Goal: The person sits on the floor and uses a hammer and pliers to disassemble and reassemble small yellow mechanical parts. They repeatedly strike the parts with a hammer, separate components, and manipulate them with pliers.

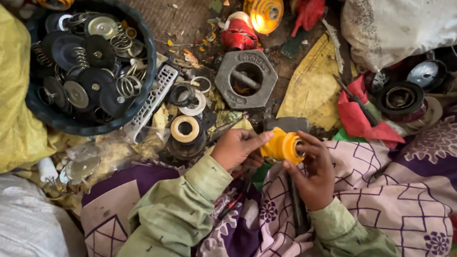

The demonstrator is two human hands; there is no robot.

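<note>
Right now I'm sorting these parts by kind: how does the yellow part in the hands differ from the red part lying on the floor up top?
The yellow part is gripped by both the left hand and the right hand over the lap; the red part lies untouched on the floor. The yellow part is one colour; the red part has a pale ring on top. Both are round, moulded-looking pieces.
</note>
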